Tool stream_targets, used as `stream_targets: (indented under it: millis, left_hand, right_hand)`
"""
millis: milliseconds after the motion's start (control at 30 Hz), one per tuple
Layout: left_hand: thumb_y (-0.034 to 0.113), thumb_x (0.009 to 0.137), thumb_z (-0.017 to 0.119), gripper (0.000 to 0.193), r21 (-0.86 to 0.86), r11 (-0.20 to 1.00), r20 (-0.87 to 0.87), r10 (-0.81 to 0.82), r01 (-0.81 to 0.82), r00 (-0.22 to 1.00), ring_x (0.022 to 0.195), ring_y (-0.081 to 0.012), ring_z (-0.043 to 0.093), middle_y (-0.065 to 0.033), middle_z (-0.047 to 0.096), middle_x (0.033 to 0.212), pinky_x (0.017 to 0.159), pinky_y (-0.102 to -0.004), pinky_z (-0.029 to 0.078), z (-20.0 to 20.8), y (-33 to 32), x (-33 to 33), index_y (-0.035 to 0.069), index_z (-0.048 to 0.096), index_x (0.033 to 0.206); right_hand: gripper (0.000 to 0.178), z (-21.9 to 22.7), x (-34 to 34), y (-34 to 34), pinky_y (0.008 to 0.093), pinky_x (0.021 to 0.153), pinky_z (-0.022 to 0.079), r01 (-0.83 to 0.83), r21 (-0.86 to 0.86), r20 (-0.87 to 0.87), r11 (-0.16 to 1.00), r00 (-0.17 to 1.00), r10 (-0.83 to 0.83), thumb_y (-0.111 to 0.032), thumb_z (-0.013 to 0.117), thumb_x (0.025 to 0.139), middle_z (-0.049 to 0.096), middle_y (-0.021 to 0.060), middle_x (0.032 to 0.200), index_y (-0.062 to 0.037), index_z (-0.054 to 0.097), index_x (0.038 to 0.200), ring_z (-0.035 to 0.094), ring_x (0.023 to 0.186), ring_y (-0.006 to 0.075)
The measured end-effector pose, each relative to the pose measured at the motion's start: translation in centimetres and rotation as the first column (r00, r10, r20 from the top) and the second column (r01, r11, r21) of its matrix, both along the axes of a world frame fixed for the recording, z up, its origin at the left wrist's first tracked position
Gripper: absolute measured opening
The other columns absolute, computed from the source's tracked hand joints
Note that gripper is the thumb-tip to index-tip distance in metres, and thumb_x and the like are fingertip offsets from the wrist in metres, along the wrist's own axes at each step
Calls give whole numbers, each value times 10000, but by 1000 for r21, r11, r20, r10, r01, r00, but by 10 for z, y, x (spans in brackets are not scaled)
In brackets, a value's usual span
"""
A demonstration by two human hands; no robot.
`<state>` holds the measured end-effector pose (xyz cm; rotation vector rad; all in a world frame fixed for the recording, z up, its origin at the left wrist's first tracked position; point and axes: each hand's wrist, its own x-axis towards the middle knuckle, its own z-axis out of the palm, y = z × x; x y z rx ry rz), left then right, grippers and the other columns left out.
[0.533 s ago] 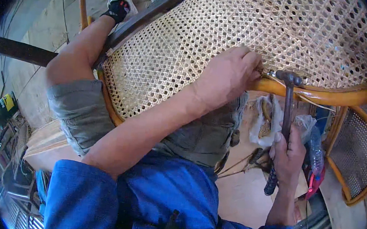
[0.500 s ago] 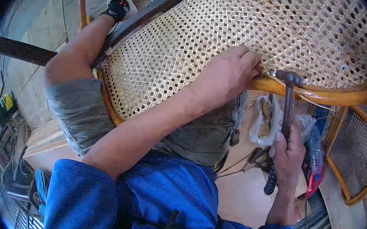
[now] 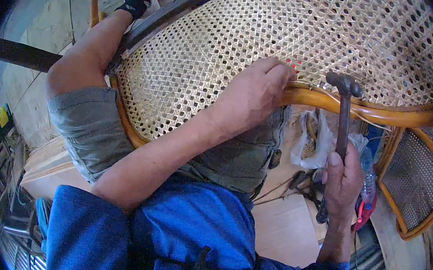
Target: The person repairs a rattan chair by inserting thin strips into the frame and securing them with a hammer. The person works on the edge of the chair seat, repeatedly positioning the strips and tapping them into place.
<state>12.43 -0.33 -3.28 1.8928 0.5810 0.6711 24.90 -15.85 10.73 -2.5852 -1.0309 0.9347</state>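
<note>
**Plank floor (image 3: 48,28) as setting for hammer work at the rim of a caned panel**

The caned panel (image 3: 223,67) lies across the person's lap, open weave uppermost, bordered on the near side by a curved, orange-brown rim (image 3: 382,116). Along this rim, a pale strip (image 3: 371,120) trails loose over the wood. The left hand (image 3: 255,94) is curled narrow at the rim; whatever its fingertips may pinch is hidden, so its hold cannot be told. The right hand (image 3: 343,182) is closed around the handle of a hammer (image 3: 343,122), whose head stands at the rim, just beyond the left fingers; contact cannot be made out. The step in hand appears to be fixing the edge of the weave along the rim. The next move would call for a short, controlled stroke, with the left hand steadying the edge and its fingers clear of the head. Farther out, below the rim, lie a clear plastic bag (image 3: 320,151), a clear bottle (image 3: 367,177) and a pale board (image 3: 288,227). At the far right stands a smaller caned frame (image 3: 417,172).
</note>
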Motion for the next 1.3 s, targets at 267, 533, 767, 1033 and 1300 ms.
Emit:
stream_targets:
  millis: [267,533,767,1033,1300]
  left_hand:
    - [12,801,565,171,37,999,43,-1,-1,999,845,-330,591,-136,589,921,714,-379,508,-3,3,0,35,557,970]
    - [58,773,601,201,-9,999,-25,-36,35,999,890,-335,573,-134,579,954,747,-395,495,-1,0,1,53,572,972]
    - [189,725,663,345,194,981,-280,46,9,959,1048,-301,474,-106,510,1110,839,-428,426,29,-29,8,114,572,1049]
    - [210,701,658,395,282,945,7,-174,165,985,1210,-316,394,-80,488,1209,941,-442,359,33,-54,8,161,571,1083]
    - [220,744,535,240,304,738,-418,-465,602,781,1053,-234,491,-65,589,1022,927,-374,360,6,-65,-23,98,644,919]
  right_hand:
    - [258,-30,2,-9,237,484,383,-112,89,141,990,985,98,-220,435,953,495,13,668,-21,540,1079,450,520,68]
    - [262,-24,-2,-16,221,460,367,-101,177,135,979,988,77,-232,485,940,465,-15,629,-16,531,1083,441,511,55]
    - [253,-21,6,-29,202,456,369,-31,262,147,965,989,-8,-242,500,936,496,4,663,-15,533,1045,455,507,51]
    - [229,-28,5,-43,248,501,407,-110,226,238,968,970,54,-223,518,924,510,36,687,-20,536,1028,492,546,96]
    - [211,-53,-5,-28,373,618,444,-188,195,254,963,958,135,-207,515,910,552,141,740,-14,537,992,550,670,224]
